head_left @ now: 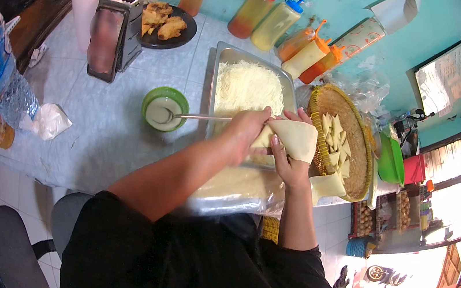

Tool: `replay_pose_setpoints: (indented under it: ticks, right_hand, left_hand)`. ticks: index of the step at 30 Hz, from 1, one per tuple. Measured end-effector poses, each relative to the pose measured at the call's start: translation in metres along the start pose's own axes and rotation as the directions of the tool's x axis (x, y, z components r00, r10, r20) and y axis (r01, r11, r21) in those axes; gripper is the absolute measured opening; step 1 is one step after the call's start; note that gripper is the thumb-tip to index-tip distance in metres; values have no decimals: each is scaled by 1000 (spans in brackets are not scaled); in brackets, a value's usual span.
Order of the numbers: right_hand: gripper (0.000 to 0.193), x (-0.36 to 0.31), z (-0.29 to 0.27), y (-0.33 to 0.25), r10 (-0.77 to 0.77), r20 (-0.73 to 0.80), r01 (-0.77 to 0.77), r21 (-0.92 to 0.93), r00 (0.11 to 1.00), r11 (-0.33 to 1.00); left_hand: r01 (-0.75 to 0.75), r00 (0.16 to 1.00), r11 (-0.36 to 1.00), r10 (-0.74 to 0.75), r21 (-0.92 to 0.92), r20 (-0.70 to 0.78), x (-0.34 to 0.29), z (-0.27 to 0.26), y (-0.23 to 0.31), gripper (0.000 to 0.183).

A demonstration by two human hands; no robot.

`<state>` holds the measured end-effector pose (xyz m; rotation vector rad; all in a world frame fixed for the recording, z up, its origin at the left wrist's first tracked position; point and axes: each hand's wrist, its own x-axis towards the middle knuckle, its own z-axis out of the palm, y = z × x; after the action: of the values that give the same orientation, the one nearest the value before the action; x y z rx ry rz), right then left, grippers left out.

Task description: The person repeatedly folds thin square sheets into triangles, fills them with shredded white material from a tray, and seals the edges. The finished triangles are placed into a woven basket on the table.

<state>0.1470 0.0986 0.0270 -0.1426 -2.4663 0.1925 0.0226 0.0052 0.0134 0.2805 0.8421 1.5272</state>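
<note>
A pale dough wrapper (296, 139), folded to a cone-like triangle, is held between my two hands above the near right corner of a metal tray (215, 78). My left hand (246, 131) has its fingers closed on the wrapper's left side. From below and the right, my right hand (291, 162) grips it, thumb in front and fingertips behind. Fine pale shreds (249, 88) fill the tray. A metal spoon (199, 116) leans in a green bowl (147, 98) of white paste; its handle runs up to my left hand, and I cannot tell whether they touch.
A round woven basket (360, 155) at right holds several folded triangular pastries (333, 135). Sauce bottles (252, 13) line the wall. A black plate (184, 33) of fried food, a phone on a stand (107, 40) and a water bottle (6, 79) stand left. Plastic-covered sheets (236, 187) lie nearest me.
</note>
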Motion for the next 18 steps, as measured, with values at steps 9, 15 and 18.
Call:
replay_pose_setpoints:
  ticks: [9,15,18]
  right_hand:
    - [48,20,-25,-7,-110,205,156,-222,973,963]
    - [48,12,-23,0,-125,162,161,-228,979,960]
    - [44,2,-13,9,79,20,-81,171,997,982]
  left_hand:
    - [63,987,987,-40,-150,156,-3,0,19,53]
    - [141,917,986,-95,-93,388,11,-16,18,63]
    - [81,939,994,-51,-75,340,11,-13,18,64]
